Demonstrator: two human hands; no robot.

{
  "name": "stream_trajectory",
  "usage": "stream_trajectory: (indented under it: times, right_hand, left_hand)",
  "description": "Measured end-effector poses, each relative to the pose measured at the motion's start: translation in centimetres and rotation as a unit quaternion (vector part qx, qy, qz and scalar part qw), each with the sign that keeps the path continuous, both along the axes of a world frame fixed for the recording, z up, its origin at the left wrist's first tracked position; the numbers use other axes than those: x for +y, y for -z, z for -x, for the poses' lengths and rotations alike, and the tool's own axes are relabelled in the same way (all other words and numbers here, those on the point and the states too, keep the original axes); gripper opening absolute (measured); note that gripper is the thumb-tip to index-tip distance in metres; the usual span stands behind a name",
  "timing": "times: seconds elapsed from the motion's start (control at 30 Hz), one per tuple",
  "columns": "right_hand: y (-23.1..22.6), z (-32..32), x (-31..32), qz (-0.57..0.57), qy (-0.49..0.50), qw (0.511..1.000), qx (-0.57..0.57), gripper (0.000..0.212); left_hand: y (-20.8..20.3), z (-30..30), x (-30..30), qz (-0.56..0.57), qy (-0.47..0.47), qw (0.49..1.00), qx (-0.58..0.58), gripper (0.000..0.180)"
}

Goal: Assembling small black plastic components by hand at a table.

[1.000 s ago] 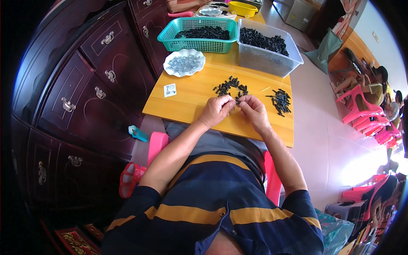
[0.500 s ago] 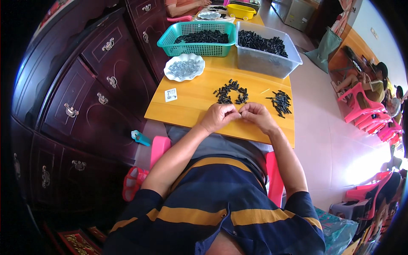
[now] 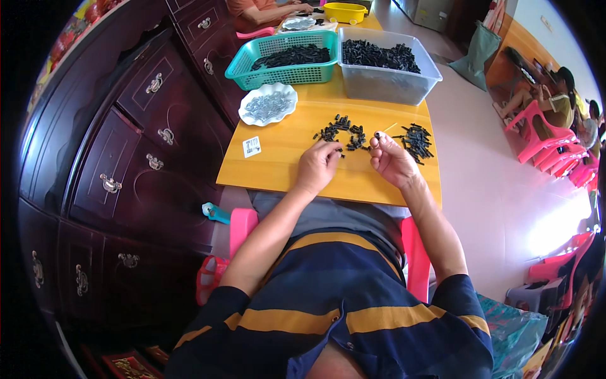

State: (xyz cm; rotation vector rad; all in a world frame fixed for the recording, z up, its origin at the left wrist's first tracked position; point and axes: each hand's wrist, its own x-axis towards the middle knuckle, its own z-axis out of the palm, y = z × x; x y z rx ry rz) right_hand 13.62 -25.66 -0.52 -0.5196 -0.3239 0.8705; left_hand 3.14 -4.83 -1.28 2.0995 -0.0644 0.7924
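Observation:
My left hand [image 3: 319, 167] is closed at the near edge of a loose ring of small black tube-like pieces [image 3: 343, 123]. Its thumb and forefinger pinch at one of these black pieces. To its right, my right hand [image 3: 395, 160] is raised a little above the table with its fingers curled. A small dark piece [image 3: 377, 135] shows at the tips of its thumb and forefinger; most of it is covered. Just beyond this hand lies a second heap of slim black pieces [image 3: 418, 144].
A scalloped white dish [image 3: 294, 101] of small clear pieces, a green basket [image 3: 252, 79] and a clear bin [image 3: 388, 92], both holding black pieces, stand on the yellow table [image 3: 265, 170]. A printed card [image 3: 251, 147] and a thin yellow stick [image 3: 391, 126] lie there. Another person [image 3: 255, 14] sits beyond.
My hands were together at the table's near edge and have parted. The left has moved forward to the black pieces; the right has turned palm up and lifted to the right.

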Motion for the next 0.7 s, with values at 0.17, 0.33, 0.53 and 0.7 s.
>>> stream_trajectory:
  times: [0.17, 0.33, 0.53, 0.7]
  right_hand:
    - [0.1, 0.0, 0.2, 0.010, -0.013, 1.000, -0.003, 0.015]
    - [0.1, 0.2, 0.4, 0.032, -0.012, 0.999, -0.008, 0.014]
    - [0.2, 0.3, 0.5, 0.057, -0.019, 0.998, -0.022, 0.014]
    - [-0.3, 1.3, 1.1, 0.136, 0.019, 0.987, -0.082, 0.013]
  left_hand:
    - [-0.2, 0.3, -0.8, -0.161, -0.025, 0.986, 0.019, 0.015]
    - [0.3, 0.3, -0.7, -0.194, -0.014, 0.981, 0.021, 0.011]
    - [-0.3, 0.3, -0.9, -0.173, 0.005, 0.985, -0.006, 0.007]
    - [-0.2, 0.5, -0.4, 0.008, 0.050, 0.999, -0.004, 0.005]
